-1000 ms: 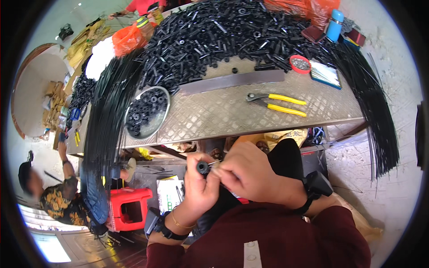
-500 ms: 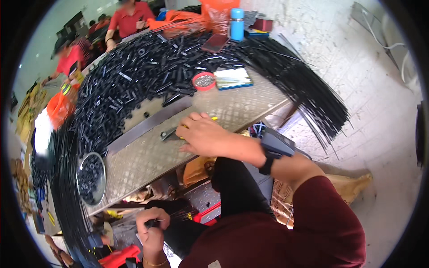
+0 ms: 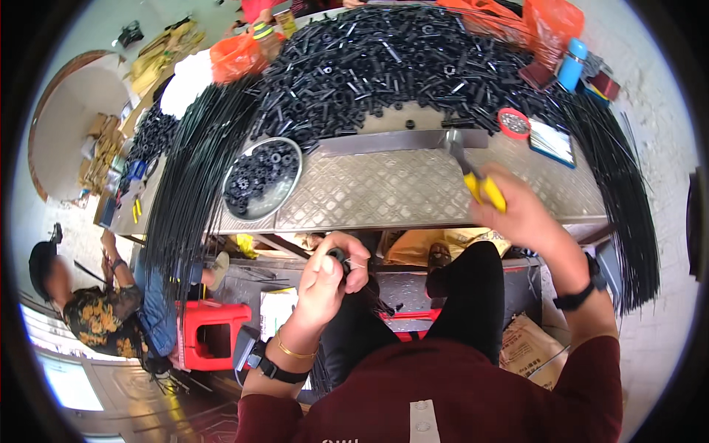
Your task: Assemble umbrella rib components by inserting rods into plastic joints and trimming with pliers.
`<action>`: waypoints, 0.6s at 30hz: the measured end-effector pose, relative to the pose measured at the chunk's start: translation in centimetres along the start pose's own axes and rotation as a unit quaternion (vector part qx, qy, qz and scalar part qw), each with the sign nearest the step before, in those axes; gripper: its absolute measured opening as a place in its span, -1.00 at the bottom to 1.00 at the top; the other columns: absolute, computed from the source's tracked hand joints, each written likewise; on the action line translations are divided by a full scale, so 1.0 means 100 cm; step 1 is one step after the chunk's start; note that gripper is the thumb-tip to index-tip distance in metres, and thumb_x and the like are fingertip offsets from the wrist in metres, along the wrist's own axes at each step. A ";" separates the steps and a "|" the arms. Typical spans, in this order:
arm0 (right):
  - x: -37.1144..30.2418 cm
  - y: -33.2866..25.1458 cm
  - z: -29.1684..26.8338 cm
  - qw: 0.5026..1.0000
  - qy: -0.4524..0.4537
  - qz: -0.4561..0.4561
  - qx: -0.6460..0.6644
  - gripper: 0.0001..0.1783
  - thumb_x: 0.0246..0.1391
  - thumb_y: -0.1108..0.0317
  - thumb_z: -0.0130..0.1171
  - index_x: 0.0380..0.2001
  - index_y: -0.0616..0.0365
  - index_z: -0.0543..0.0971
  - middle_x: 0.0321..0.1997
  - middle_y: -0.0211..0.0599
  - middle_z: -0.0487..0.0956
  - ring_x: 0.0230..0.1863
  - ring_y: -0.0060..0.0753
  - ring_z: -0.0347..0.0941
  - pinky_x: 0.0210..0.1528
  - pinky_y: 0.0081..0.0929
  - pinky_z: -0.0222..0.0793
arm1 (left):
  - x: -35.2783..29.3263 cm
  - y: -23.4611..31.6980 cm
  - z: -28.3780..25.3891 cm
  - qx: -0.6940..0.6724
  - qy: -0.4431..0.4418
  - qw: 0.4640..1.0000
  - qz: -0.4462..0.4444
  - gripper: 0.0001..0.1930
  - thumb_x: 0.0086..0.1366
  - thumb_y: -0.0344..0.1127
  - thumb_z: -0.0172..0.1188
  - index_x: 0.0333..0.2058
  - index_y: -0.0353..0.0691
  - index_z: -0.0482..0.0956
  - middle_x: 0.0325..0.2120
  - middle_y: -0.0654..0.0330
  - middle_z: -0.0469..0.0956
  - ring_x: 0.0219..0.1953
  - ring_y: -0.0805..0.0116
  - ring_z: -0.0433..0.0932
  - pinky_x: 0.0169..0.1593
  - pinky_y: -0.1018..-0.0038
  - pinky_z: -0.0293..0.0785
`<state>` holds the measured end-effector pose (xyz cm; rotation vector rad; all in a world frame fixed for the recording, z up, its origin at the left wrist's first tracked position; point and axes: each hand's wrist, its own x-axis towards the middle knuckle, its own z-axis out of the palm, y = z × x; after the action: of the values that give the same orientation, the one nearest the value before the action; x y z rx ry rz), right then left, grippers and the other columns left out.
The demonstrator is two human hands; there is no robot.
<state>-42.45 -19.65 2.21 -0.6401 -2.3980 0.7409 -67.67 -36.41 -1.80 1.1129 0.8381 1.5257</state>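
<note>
In my right hand [image 3: 517,210] is a pair of pliers with yellow handles [image 3: 485,193], raised above the table [image 3: 369,184] with its metal jaws pointing away from me. My left hand [image 3: 325,280] is closed around a small black ring-like part [image 3: 337,255], held over my lap beyond the table's near edge. A thin wire seems to stick out of that part; its far end cannot be made out. A round metal bowl [image 3: 278,196] with several black rings and small parts stands on the table beyond my left hand.
A grey metal strip [image 3: 384,142] edges a large heap of black parts [image 3: 354,74]. Bundles of black rods hang over the table's left [image 3: 188,162] and right [image 3: 628,184] ends. At right lie a red dish [image 3: 514,122] and blue-edged tray [image 3: 552,140]. A person [image 3: 96,310] sits at left.
My right hand has picked the pliers up off the table and moved nearer my side. My left hand has come up, still closed on the black part. The view has swung left.
</note>
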 end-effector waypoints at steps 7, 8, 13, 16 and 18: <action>0.009 -0.051 0.016 0.895 0.044 -0.275 -0.347 -0.71 -0.22 0.32 0.17 -0.31 0.07 0.58 0.09 -0.34 0.38 -0.02 -0.21 0.30 -0.01 -0.22 0.15 | 0.004 0.004 -0.004 0.004 0.005 1.000 -0.009 -0.39 0.25 0.24 -0.08 -0.24 -0.35 0.33 -0.64 0.31 0.23 -0.61 0.57 0.16 -0.52 0.62 0.10; 0.010 -0.050 0.019 0.888 0.045 -0.274 -0.365 -0.71 -0.18 0.31 0.14 -0.29 0.06 0.58 0.15 -0.38 0.34 0.01 -0.24 0.27 0.02 -0.19 0.10 | 0.004 0.004 -0.003 0.008 0.011 1.000 -0.014 -0.39 0.25 0.24 -0.08 -0.22 -0.34 0.33 -0.64 0.31 0.24 -0.60 0.57 0.16 -0.52 0.62 0.10; 0.021 -0.054 0.028 0.869 0.065 -0.288 -0.398 -0.71 -0.22 0.35 0.17 -0.30 0.07 0.56 0.21 -0.41 0.31 0.11 -0.21 0.18 0.04 -0.19 0.04 | 0.003 0.001 -0.004 0.009 0.025 0.999 -0.019 -0.41 0.25 0.23 -0.08 -0.17 -0.30 0.31 -0.62 0.32 0.24 -0.60 0.58 0.17 -0.51 0.63 0.11; 0.022 -0.057 0.031 0.866 0.069 -0.291 -0.401 -0.75 -0.15 0.32 0.18 -0.30 0.04 0.56 0.22 -0.45 0.30 0.12 -0.22 0.16 0.01 -0.21 0.03 | 0.003 0.001 -0.004 0.002 0.042 0.999 -0.011 -0.44 0.26 0.16 -0.02 -0.14 -0.31 0.28 -0.65 0.28 0.25 -0.64 0.53 0.16 -0.53 0.56 0.11; 0.023 -0.057 0.031 0.862 0.072 -0.291 -0.410 -0.75 -0.09 0.31 0.17 -0.26 0.03 0.54 0.22 -0.50 0.30 0.12 -0.21 0.14 -0.02 -0.21 0.03 | 0.002 0.001 -0.005 -0.003 0.028 1.000 -0.012 -0.45 0.27 0.15 -0.02 -0.12 -0.30 0.29 -0.64 0.28 0.25 -0.63 0.53 0.16 -0.53 0.57 0.11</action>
<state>-47.64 -23.66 4.34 -0.2060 -2.4924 -0.6002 -68.21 -36.22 -1.81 1.0558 0.8809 1.5444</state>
